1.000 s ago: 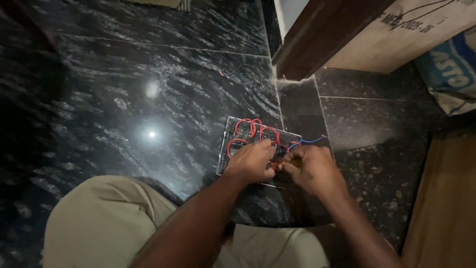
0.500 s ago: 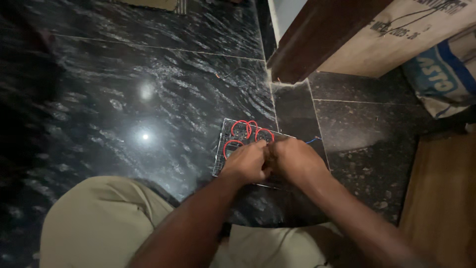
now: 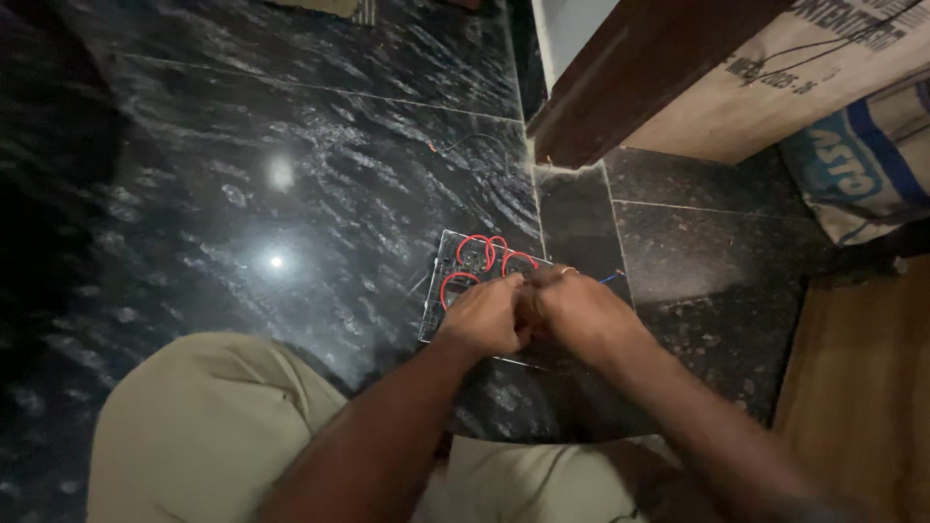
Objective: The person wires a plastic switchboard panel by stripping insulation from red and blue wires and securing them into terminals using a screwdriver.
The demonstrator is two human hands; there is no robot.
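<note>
I am looking down at my own two bare hands, which meet over a small clear plate (image 3: 441, 291) lying flat on a black stone floor (image 3: 291, 174). The plate carries several loops of red wire (image 3: 481, 254) on its upper face. It sits just ahead of my knees, near the middle of the view.

My left hand (image 3: 486, 316) is curled into a loose fist over the near edge of the plate, knuckles up. My right hand (image 3: 581, 312) presses against it from the right, fingers bent inward too. The fingertips of both hands are tucked together where the hands touch, so I cannot tell what, if anything, they pinch, or how tight either grip is. A ring shows on one finger of my right hand. A short bit of blue wire (image 3: 608, 279) pokes out just beyond my right knuckles.

My forearms come up from the bottom of the view and cross above my legs, which are in tan trousers (image 3: 203, 426). The floor is glossy, with white streaks and two bright spots of reflected light to the left of the plate.

Farther off, at the upper right, a dark wooden beam (image 3: 639, 68) slants across the floor. Beside it lies a pale cardboard box (image 3: 775, 87), and to its right a blue and white sack (image 3: 862, 165). A wooden board (image 3: 862, 397) runs down the right edge.
</note>
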